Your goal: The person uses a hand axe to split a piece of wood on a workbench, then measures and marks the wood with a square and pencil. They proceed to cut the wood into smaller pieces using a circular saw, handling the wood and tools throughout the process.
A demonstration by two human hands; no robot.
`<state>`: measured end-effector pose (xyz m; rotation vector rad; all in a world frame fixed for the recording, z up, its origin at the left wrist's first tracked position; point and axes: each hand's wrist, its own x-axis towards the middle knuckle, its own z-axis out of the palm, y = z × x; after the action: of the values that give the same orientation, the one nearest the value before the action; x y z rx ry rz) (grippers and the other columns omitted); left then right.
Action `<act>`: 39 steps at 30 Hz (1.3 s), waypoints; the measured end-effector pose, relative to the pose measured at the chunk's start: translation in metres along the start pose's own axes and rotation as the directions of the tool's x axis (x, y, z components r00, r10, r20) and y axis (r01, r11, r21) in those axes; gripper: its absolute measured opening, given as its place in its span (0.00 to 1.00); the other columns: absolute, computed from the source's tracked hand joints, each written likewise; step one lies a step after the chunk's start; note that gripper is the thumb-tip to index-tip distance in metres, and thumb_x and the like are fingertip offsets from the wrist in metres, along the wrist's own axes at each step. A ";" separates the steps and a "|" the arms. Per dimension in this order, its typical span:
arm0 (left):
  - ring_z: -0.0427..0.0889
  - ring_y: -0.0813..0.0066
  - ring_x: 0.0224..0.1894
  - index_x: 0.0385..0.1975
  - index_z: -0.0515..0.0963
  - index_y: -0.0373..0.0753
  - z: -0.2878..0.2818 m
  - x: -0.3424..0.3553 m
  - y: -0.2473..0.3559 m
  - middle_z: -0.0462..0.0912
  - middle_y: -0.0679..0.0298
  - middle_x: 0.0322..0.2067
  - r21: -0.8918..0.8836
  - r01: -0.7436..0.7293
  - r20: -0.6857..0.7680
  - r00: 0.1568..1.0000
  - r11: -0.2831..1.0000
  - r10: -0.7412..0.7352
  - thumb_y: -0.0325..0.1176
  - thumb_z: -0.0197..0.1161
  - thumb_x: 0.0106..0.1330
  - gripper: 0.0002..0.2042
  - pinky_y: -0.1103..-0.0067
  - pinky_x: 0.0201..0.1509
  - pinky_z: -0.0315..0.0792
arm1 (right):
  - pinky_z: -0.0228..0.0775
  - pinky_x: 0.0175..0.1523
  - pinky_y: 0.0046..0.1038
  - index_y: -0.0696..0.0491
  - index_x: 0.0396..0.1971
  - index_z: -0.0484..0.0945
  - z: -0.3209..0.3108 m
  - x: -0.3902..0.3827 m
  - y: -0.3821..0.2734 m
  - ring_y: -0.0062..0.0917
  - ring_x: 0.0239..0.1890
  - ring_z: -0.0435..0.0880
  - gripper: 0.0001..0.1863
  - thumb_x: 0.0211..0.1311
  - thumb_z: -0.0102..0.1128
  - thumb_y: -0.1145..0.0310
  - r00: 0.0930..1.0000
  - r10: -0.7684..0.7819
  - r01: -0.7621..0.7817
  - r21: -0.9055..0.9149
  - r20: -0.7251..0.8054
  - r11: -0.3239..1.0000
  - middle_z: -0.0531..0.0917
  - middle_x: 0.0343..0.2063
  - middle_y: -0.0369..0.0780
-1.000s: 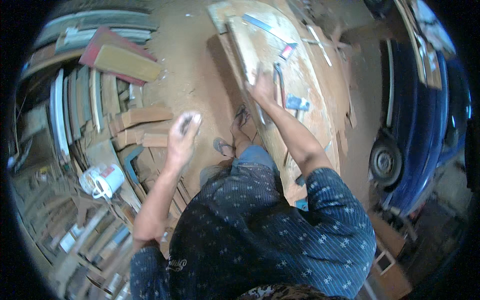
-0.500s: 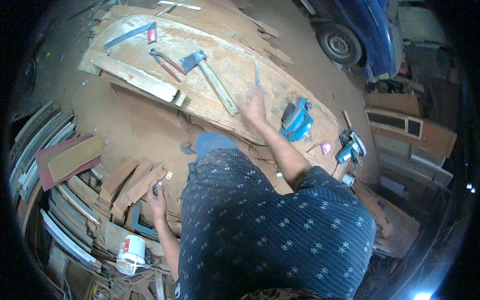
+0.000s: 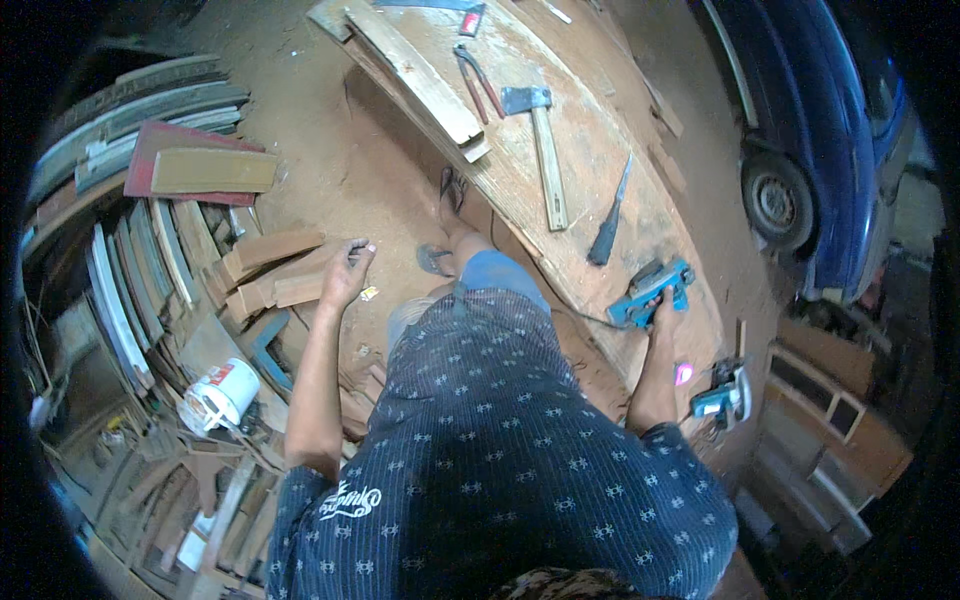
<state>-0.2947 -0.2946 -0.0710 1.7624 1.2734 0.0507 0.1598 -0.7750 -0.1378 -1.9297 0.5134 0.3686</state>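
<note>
My right hand [image 3: 664,312] is closed around the handle of a blue electric hand planer [image 3: 650,292], which rests on the wooden workbench [image 3: 590,150]. Just beyond it lies a narrow tapering tool with a dark handle [image 3: 603,240]; its exact kind is unclear. An axe [image 3: 548,165] with a pale wooden handle lies farther up the bench, beside red-handled pincers [image 3: 478,84]. Off the bench to the left, my left hand [image 3: 347,272] hangs in the air with loosely bent fingers. Nothing shows in it. Below it are cut wood pieces [image 3: 275,255].
A circular saw [image 3: 722,396] and a small pink object [image 3: 683,374] sit at the bench's near right end. A board [image 3: 420,75] lies along its left edge. Stacked timber [image 3: 130,300] and a white bucket [image 3: 222,392] stand left. A blue vehicle [image 3: 815,130] is at the right.
My right hand has let go of the tapering tool, which now lies on the bench, and has taken hold of the planer. My left hand has risen, and the view has turned.
</note>
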 end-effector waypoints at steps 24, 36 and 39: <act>0.86 0.57 0.48 0.48 0.79 0.33 0.068 -0.049 -0.050 0.86 0.48 0.43 -0.090 0.146 -0.082 0.985 0.985 -0.153 0.45 0.65 0.68 0.20 0.69 0.52 0.77 | 0.67 0.25 0.22 0.57 0.38 0.80 0.296 -0.175 -0.200 0.16 0.20 0.75 0.23 0.72 0.56 0.48 0.356 -0.172 0.626 -0.098 0.919 0.774 0.78 0.22 0.33; 0.86 0.56 0.47 0.49 0.79 0.35 0.092 0.011 0.018 0.86 0.51 0.44 -0.197 0.056 0.051 0.998 0.979 -0.047 0.49 0.62 0.69 0.22 0.67 0.54 0.77 | 0.70 0.26 0.25 0.57 0.31 0.78 0.402 -0.197 -0.217 0.20 0.19 0.77 0.31 0.72 0.50 0.39 0.354 -0.333 0.701 -0.013 0.874 0.713 0.78 0.20 0.36; 0.86 0.57 0.48 0.48 0.79 0.35 0.110 0.033 0.043 0.86 0.51 0.45 -0.329 0.060 0.104 0.994 0.942 -0.027 0.49 0.62 0.69 0.21 0.68 0.54 0.77 | 0.70 0.25 0.24 0.57 0.32 0.78 0.421 -0.191 -0.221 0.20 0.19 0.78 0.31 0.72 0.50 0.40 0.343 -0.324 0.702 -0.012 0.882 0.713 0.78 0.21 0.36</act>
<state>-0.1922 -0.3419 -0.1185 1.4298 1.1569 0.1439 0.0988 -0.2753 -0.0401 -1.8716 -0.9324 0.9519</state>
